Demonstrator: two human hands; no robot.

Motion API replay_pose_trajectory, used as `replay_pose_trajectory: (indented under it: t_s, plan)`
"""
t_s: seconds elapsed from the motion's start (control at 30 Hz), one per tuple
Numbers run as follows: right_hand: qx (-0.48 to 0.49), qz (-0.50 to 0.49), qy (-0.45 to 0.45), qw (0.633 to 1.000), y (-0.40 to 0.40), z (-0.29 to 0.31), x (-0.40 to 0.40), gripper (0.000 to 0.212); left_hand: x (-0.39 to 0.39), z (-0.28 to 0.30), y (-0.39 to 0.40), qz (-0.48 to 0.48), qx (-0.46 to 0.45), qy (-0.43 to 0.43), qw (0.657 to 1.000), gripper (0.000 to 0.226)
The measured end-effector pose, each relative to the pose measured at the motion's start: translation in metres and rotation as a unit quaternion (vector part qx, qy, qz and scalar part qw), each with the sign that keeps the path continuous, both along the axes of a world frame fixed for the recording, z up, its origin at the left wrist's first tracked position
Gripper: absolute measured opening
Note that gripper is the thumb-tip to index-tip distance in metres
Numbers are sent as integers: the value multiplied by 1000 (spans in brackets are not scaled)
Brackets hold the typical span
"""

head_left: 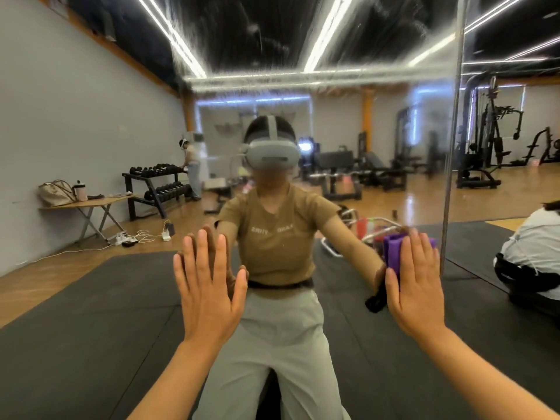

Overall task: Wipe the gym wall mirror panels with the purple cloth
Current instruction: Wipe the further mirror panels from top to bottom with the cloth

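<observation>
A person's right hand [413,283], fingers straight, presses a folded purple cloth [394,253] flat against the tall glass gym wall mirror panel [348,131], just left of the vertical metal seam [451,177] between panels; the left hand [209,286], its grip wide and holding nothing, braces flat on the glass. Streaks smear the mirror high above both hands, suggesting the wiping is underway with upper areas and the neighbouring panel left

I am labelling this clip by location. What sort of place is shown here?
Most likely a gym, seen largely as a reflection in a wall mirror. A dumbbell rack stands by the left wall, weight machines and benches fill the back, and black floor mats cover the wooden floor.
</observation>
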State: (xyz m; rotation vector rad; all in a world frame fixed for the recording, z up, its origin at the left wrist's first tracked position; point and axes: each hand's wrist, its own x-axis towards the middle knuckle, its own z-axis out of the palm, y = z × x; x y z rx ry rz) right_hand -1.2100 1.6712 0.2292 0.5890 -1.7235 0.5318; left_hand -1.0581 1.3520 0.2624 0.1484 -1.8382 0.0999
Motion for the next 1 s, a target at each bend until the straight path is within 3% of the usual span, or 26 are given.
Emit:
replay_pose_trajectory:
  t_s: [0.2, 0.33, 0.5, 0.77, 0.87, 1.0]
  plan:
    - [74, -12, -40, 996, 12, -97, 15, 62, -2, -18, 0, -5, -4, -6, 1000, 67]
    - [83, -21, -59, 995, 18, -112, 16, 62, -1, -21, -1, 0, -10, -11, 1000, 68]
    - [73, 6, -49, 996, 14, -75, 16, 62, 1, -23, -2, 4, -15, -17, 1000, 65]
    - [2, 14, -15, 1000, 1, 93, -1, 64, -2, -24, -2, 5, -12, -17, 1000, 66]
    - [-15, 17, 6, 1000, -2, 89, -2, 63, -1, -24, -2, 2, -9, -18, 1000, 65]
    - [2, 15, 33, 999, -4, 23, -3, 63, -2, -24, -3, 0, -9, -19, 1000, 64]
